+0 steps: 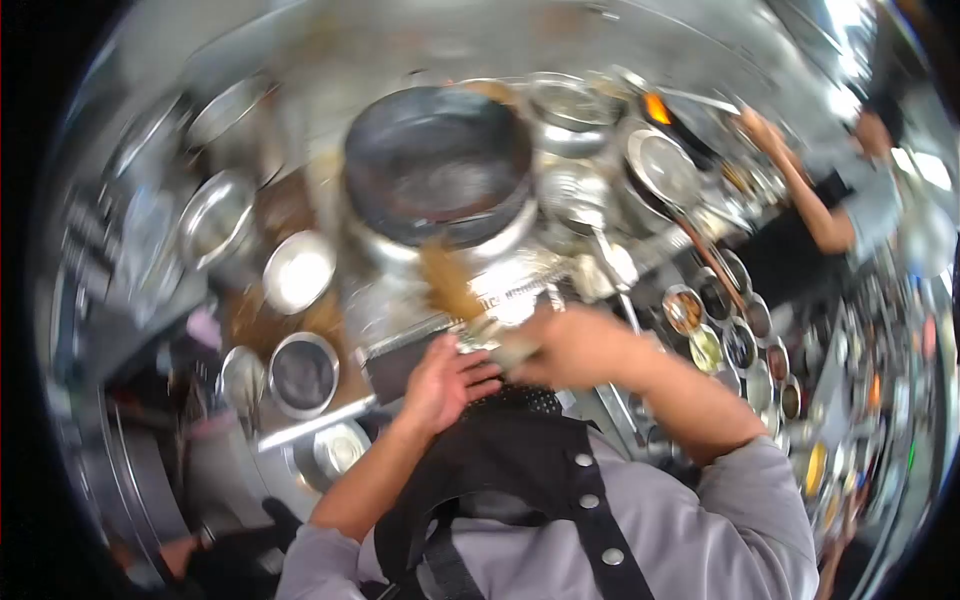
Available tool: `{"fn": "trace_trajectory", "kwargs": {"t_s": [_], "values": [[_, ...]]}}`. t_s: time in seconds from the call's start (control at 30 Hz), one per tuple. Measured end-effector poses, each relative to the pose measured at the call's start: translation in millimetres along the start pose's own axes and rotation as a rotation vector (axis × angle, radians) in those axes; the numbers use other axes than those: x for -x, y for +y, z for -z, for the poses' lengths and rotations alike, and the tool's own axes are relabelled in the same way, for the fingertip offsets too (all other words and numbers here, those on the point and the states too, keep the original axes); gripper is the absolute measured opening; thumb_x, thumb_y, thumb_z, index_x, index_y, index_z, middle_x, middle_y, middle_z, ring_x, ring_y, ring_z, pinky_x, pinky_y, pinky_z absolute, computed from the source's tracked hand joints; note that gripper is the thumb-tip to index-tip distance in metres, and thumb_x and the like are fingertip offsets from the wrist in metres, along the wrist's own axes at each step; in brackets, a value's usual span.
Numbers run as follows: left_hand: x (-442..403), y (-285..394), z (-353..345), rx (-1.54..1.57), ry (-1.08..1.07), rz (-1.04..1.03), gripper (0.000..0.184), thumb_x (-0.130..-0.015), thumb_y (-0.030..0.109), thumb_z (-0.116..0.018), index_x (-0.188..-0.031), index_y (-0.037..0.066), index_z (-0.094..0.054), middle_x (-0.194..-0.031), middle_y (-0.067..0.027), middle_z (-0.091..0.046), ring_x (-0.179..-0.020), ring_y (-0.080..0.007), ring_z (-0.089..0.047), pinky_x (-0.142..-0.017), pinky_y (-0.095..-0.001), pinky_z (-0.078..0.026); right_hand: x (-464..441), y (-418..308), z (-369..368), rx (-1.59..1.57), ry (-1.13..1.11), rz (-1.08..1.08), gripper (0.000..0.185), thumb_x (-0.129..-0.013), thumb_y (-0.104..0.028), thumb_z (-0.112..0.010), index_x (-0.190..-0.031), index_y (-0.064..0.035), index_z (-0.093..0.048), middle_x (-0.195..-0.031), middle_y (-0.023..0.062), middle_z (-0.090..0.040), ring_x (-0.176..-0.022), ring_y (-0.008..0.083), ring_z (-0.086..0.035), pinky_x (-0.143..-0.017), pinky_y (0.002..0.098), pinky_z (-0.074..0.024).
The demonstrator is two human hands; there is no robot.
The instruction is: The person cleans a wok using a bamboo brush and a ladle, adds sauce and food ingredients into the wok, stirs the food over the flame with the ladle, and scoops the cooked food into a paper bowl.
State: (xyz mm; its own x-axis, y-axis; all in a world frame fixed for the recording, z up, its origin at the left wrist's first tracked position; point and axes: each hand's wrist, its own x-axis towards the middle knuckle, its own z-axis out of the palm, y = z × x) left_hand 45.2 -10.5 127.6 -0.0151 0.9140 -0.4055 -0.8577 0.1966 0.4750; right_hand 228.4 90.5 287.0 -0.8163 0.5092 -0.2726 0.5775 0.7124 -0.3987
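Observation:
My right hand (575, 347), smeared by motion, is closed around a brush (445, 275) in front of my chest. The brush has tan bristles fanning away from me, towards the wok; its pale handle end runs into my fingers. Just left of it, my left hand (445, 388) is open with fingers spread, holding nothing. Its fingertips lie close to the brush handle; whether they touch cannot be made out. Beyond the bristles, a large dark wok (435, 165) rests on a round metal ring on the stove.
Metal pots and bowls (300, 272) stand at the left. Right of the wok are strainers (663, 165) and a ladle (610, 265). Several small seasoning bowls (683, 308) line the right side. Another person (835, 220) works at the far right near a flame (657, 108).

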Motion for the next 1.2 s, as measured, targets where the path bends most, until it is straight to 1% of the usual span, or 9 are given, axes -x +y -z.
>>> {"fn": "trace_trajectory", "kwargs": {"t_s": [0.1,0.23,0.33,0.47,0.57,0.63,0.77,1.03,1.2], "values": [[-37,-13,56,-0.036,0.164,-0.063,0.021,-0.098,0.016,-0.057,-0.109,-0.002,-0.056,-0.093,-0.0137,-0.062,-0.084,-0.0289,-0.065,-0.076,-0.0448,-0.056,33,36,-85,-0.5,-0.029,0.279,0.046,-0.09,-0.037,-0.066,-0.127,-0.0096,-0.062,-0.112,0.0188,-0.069,-0.104,0.0369,-0.065,-0.091,0.0425,-0.0517],[-49,19,100,-0.625,0.471,-0.282,0.029,-0.094,0.017,-0.063,-0.112,-0.003,-0.051,-0.089,-0.0136,-0.06,-0.063,-0.0259,-0.065,-0.051,-0.0373,-0.058,130,136,-198,-0.504,0.437,-0.48,0.047,-0.085,-0.039,-0.067,-0.12,-0.0076,-0.065,-0.104,0.018,-0.071,-0.101,0.0381,-0.066,-0.087,0.046,-0.0526],[-99,65,197,-1.739,0.301,-0.485,0.053,-0.088,0.016,-0.07,-0.129,-0.011,-0.05,-0.115,-0.0252,-0.063,-0.101,-0.0373,-0.064,-0.091,-0.0407,-0.049,222,162,-266,-0.5,0.421,-0.798,0.045,-0.08,-0.036,-0.068,-0.115,-0.0088,-0.068,-0.102,0.0182,-0.071,-0.099,0.0371,-0.067,-0.087,0.0467,-0.0527],[-84,34,76,-2.216,0.288,-0.156,0.059,-0.082,0.013,-0.071,-0.131,-0.013,-0.049,-0.119,-0.027,-0.063,-0.105,-0.0377,-0.062,-0.091,-0.0421,-0.049,292,150,-338,-0.653,0.433,-0.846,0.046,-0.084,-0.036,-0.068,-0.119,-0.0075,-0.065,-0.109,0.0191,-0.07,-0.103,0.0381,-0.066,-0.089,0.0465,-0.0515],[-109,-31,33,-2.326,0.14,-0.786,0.057,-0.085,0.012,-0.069,-0.133,-0.01,-0.049,-0.124,-0.0221,-0.061,-0.1,-0.0302,-0.063,-0.085,-0.0381,-0.051,331,129,-367,-0.714,0.487,-0.831,0.038,-0.087,-0.03,-0.062,-0.12,-0.0102,-0.065,-0.109,0.0214,-0.069,-0.105,0.0398,-0.065,-0.089,0.0473,-0.0506],[-87,-112,-41,-1.703,-0.142,-0.375,0.055,-0.088,0.012,-0.069,-0.135,-0.007,-0.049,-0.127,-0.019,-0.059,-0.099,-0.0233,-0.062,-0.084,-0.034,-0.051,351,127,-388,-0.751,0.538,-0.806,0.033,-0.091,-0.028,-0.054,-0.118,-0.0123,-0.065,-0.106,0.0223,-0.069,-0.104,0.0415,-0.065,-0.087,0.0485,-0.0504],[-58,-257,-75,-1.807,-0.672,-0.174,0.053,-0.087,0.011,-0.072,-0.134,-0.004,-0.052,-0.123,-0.0158,-0.061,-0.098,-0.0204,-0.062,-0.086,-0.0326,-0.052,427,105,-375,-0.792,0.455,-0.915,0.031,-0.091,-0.028,-0.055,-0.114,-0.0097,-0.065,-0.106,0.0213,-0.068,-0.102,0.0416,-0.065,-0.085,0.0495,-0.0504],[-45,-387,28,-2.0,-1.032,0.357,0.049,-0.088,0.011,-0.071,-0.132,-0.001,-0.055,-0.123,-0.0134,-0.062,-0.097,-0.0204,-0.063,-0.087,-0.0325,-0.052,646,79,-438,-0.534,1.234,-1.19,0.037,-0.084,-0.024,-0.068,-0.116,-0.0049,-0.067,-0.101,0.0181,-0.071,-0.093,0.0338,-0.068,-0.087,0.0437,-0.0536],[-77,-365,63,-2.148,-0.898,0.408,0.047,-0.089,0.011,-0.071,-0.132,0.0,-0.055,-0.122,-0.0123,-0.062,-0.097,-0.0197,-0.063,-0.087,-0.0319,-0.051,883,42,-481,-0.08,1.311,-2.173,0.034,-0.083,-0.02,-0.068,-0.115,-0.0063,-0.067,-0.089,0.0164,-0.071,-0.084,0.0317,-0.069,-0.076,0.0423,-0.0532]]}}
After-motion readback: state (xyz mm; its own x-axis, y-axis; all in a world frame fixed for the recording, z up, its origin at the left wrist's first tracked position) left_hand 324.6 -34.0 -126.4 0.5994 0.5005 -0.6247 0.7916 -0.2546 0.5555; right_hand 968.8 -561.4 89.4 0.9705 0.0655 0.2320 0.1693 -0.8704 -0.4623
